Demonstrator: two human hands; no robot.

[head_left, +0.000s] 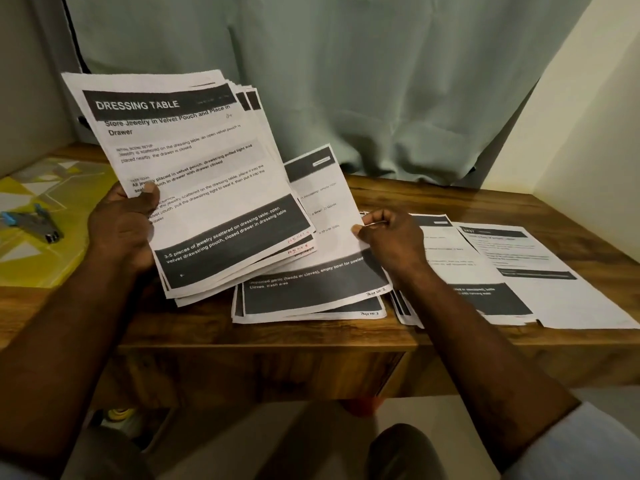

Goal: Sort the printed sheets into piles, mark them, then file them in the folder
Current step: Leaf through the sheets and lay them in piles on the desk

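The step looks like laying one sheet on the middle pile [311,315] at the near edge of the bench [263,337]. It is best lowered flat with corners squared to the sheets beneath, after checking the page number. The right grip [391,242] pinches this garlic sheet [332,209] by its right edge, thumb against curled fingers, just above that pile. Further back, the left grip [121,226] is clamped on the thick stack [194,174] — thumb across the top page, fingers behind — tilted up off the bench. Other piles [485,271] lie to the right.
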